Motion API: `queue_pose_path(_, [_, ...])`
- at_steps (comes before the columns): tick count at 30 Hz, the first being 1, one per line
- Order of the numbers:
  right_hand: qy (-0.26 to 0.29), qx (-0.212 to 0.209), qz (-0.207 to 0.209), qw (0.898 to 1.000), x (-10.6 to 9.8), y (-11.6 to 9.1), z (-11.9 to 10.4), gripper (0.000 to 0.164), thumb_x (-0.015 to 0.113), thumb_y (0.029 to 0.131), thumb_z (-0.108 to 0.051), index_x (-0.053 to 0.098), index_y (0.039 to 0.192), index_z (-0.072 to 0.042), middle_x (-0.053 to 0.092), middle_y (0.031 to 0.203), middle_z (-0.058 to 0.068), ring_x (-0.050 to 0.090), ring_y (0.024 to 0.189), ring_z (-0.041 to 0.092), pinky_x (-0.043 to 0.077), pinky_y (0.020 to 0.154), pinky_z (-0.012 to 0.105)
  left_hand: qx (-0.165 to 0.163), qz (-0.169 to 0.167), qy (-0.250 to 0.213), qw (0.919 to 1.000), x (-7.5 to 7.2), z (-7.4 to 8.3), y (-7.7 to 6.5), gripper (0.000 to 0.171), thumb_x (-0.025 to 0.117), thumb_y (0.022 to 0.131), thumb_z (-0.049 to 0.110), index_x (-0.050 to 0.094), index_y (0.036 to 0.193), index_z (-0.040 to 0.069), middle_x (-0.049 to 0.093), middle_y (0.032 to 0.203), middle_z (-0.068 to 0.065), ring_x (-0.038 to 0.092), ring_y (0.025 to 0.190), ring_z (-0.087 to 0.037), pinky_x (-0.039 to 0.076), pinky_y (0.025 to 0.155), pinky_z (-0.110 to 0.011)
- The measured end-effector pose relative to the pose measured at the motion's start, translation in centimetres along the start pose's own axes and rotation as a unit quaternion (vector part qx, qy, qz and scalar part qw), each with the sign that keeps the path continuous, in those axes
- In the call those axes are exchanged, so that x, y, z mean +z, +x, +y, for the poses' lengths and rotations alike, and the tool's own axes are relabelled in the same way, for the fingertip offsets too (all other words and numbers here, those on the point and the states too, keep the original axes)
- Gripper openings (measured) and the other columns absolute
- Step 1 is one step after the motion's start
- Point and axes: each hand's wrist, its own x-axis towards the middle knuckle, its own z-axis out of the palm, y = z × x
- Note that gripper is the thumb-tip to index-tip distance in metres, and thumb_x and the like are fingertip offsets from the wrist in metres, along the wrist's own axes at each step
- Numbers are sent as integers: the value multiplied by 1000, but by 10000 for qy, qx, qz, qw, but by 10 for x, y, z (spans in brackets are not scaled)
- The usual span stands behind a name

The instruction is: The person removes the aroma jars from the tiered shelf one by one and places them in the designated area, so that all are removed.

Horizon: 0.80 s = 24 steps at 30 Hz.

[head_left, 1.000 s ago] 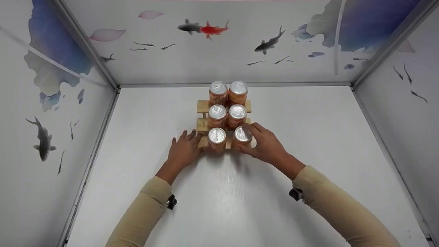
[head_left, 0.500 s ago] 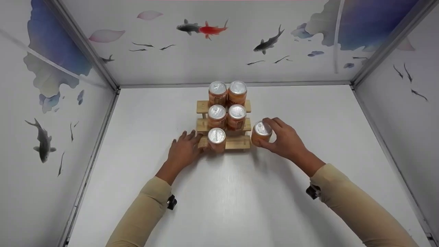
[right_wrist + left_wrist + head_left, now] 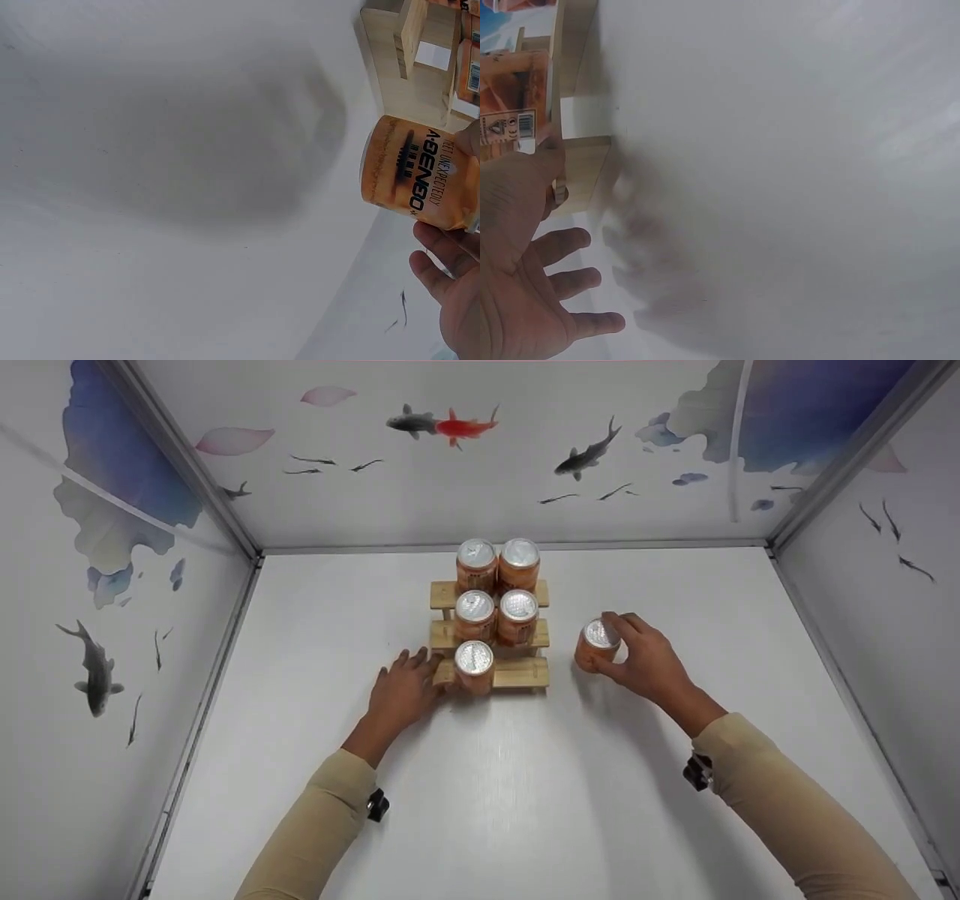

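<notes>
On a three-step wooden rack (image 3: 521, 673) stand several orange cans with silver lids: two on the top step, two on the middle one, and a single can (image 3: 475, 660) on the left of the lowest step. My left hand (image 3: 401, 690) holds the left end of that lowest step between thumb and index finger, its other fingers spread in the left wrist view. To the right of the rack, my right hand (image 3: 649, 660) grips another orange can (image 3: 416, 172) by its sides, lid up. Its shadow lies apart from it, so it hangs above the table.
The white table (image 3: 495, 810) is enclosed by walls at the back, left and right, printed with fish and leaf pictures. The rack stands near the back wall (image 3: 337, 510).
My right hand has lifted the can off the right side of the lowest step and carried it to the right of the rack. The left hand has stayed where it was.
</notes>
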Motion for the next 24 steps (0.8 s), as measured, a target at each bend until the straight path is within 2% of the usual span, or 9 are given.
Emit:
queue_pose_path(5, [-13, 263, -160, 9995, 2, 4, 8, 77, 92, 92, -19, 55, 156, 0, 67, 142, 26, 70, 130, 47, 60, 106, 63, -36, 41, -47, 10000, 2, 0, -1, 60, 66, 110, 46, 56, 164, 21, 51, 172, -14, 44, 161, -46, 41, 122, -76])
queue_pose_path(11, [5, 337, -203, 9992, 6, 8, 14, 78, 92, 91, -18, 54, 156, 3, 66, 141, 28, 69, 130, 49, 59, 107, 63, -106, 5, -144, 9998, 1, 0, -2, 61, 69, 110, 44, 54, 165, 23, 52, 171, -15, 45, 160, -49, 42, 121, -77])
queue_pose_path(18, [-10, 580, -390, 9976, 11, 11, 18, 78, 90, 94, -19, 51, 159, 3, 64, 144, 28, 67, 135, 49, 57, 112, 63, -234, -89, -316, 9992, 4, -1, -1, 65, 69, 109, 49, 52, 167, 25, 51, 171, -17, 43, 160, -51, 42, 121, -77])
queue_pose_path(24, [53, 632, -450, 9970, 11, 13, 21, 74, 85, 98, -17, 50, 159, 3, 63, 146, 29, 65, 136, 50, 56, 112, 65, -208, -60, -289, 9993, 5, 0, 0, 63, 67, 110, 49, 52, 167, 26, 53, 170, -17, 44, 159, -51, 43, 120, -76])
